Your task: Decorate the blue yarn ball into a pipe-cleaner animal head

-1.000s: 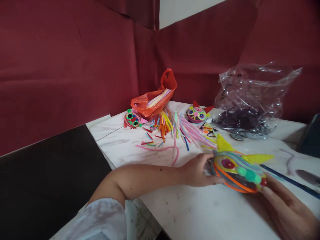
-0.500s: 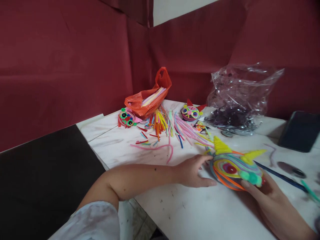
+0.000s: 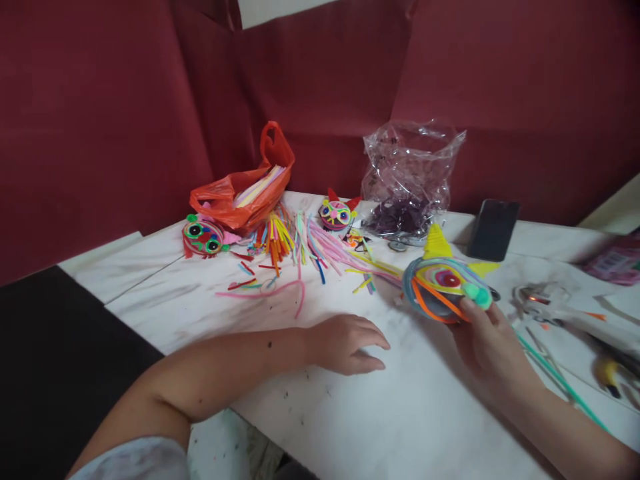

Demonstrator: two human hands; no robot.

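Head view, right hand [image 3: 487,340] grips craft face [image 3: 443,283] (yellow-eared), left hand [image 3: 345,343] flat

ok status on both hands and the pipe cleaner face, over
Right hand shut on pipe-cleaner face, gripping its lower edge. Left hand open, flat on table, holding nothing. Loose pipe cleaners lie behind, apart from both hands.

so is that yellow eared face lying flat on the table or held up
Held up: the right hand grips the yellow-eared face at its lower edge, its front tilted toward the camera.
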